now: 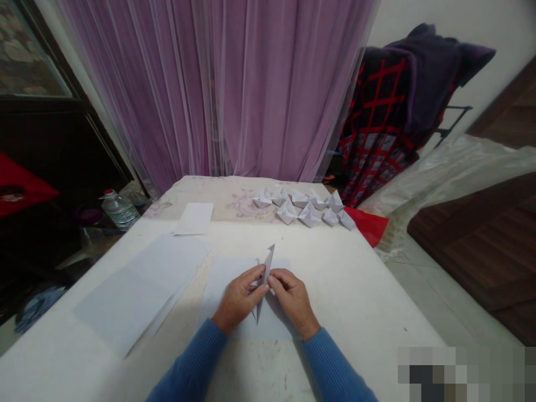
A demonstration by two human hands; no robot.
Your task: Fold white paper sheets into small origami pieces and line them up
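Observation:
Both my left hand (239, 297) and my right hand (293, 301) pinch a narrow, pointed piece of folded white paper (264, 277) held upright between them. Its tip rises above my fingers and its lower point shows below them. Under my hands lies a flat white paper sheet (230, 279). A thick stack of white paper (140, 287) sits to the left of my left hand. Farther ahead, a single white sheet (195, 219) lies alone, and several folded white paper models (299, 211) stand in two rough rows.
The white-covered table (347, 290) ends in a far edge with a floral cloth (238, 202). A plastic water bottle (119, 210) stands beyond the left side. Red cloth (367, 224) hangs at the far right corner. Sheer purple curtains (213, 84) hang behind the table.

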